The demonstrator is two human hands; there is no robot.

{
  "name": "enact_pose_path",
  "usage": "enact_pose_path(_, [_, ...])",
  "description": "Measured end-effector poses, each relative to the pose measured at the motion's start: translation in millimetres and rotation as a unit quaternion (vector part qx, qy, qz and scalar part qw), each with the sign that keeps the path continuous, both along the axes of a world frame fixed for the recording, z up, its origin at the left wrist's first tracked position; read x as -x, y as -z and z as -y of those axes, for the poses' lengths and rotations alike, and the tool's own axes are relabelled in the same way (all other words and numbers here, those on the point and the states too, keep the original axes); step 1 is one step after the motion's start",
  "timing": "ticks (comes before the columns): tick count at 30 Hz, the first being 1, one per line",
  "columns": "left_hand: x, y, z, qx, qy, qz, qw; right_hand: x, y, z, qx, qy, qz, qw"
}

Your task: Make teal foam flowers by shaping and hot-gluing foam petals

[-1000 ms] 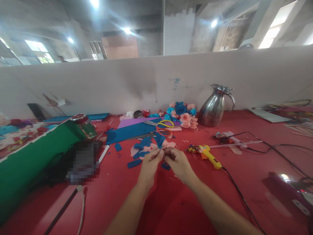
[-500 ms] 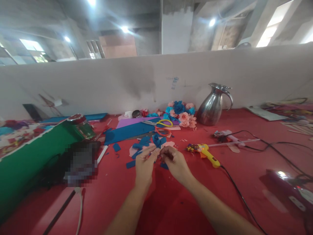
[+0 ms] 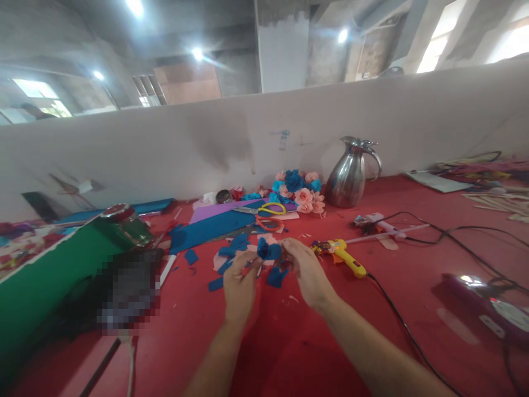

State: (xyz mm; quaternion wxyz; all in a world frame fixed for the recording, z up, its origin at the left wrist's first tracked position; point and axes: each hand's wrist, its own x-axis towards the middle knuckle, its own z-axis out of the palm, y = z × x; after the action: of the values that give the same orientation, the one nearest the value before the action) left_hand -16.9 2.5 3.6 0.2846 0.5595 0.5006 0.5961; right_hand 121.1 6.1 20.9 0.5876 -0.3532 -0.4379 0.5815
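A small dark-blue paper flower (image 3: 268,250) is between my hands, with a curled centre and a petal spreading to the right. My left hand (image 3: 239,282) is closed, pinching the flower's base between thumb and fingertips. On the other side, the bent fingers of my right hand (image 3: 306,273) close at the edge of the right petal; its fingertips are partly hidden. Beneath them lies a loose blue paper piece (image 3: 276,277). Blue and pink paper cutouts (image 3: 238,242) are scattered just beyond my left hand.
A yellow glue gun (image 3: 347,259) lies right of my hands, its cord trailing toward me. Behind are yellow-handled scissors (image 3: 270,209), blue paper (image 3: 210,229), a paper-flower bunch (image 3: 303,196) and a steel jug (image 3: 349,176). A green box (image 3: 53,275) stands at left on the red table (image 3: 185,342).
My right hand has moved from below the flower up to its right petal and opened out somewhat. My left hand keeps its pinch on the base. The view has shifted slightly right.
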Motion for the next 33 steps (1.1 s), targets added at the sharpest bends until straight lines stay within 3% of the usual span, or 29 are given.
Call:
enact_pose_path(5, [1.9,7.3,-4.1,-0.042,0.016,-0.017,0.999,-2.6,-8.0,0.7,0.029,-0.027,-0.013,0.999])
enact_pose_path(18, [6.0,4.7,-6.1,-0.097,0.022,-0.08,0.992,-6.8,-13.9,2.5,-0.054,0.03,0.093,0.994])
enact_pose_path(26, [1.1,8.4,-6.4,-0.039,0.017,0.016,0.999,-5.4,-13.9,2.0,-0.047,0.125,0.047,0.99])
enact_pose_path(28, [-1.3,6.1,-5.1,-0.014,0.014,0.036,0.999,-1.4,-5.8,-0.4,-0.03,0.104,0.057,0.992])
enact_pose_path(33, [-2.9,2.3,-3.0,0.002,0.008,0.052,0.999,13.5,14.3,-3.1,-0.031,-0.021,0.083,0.996])
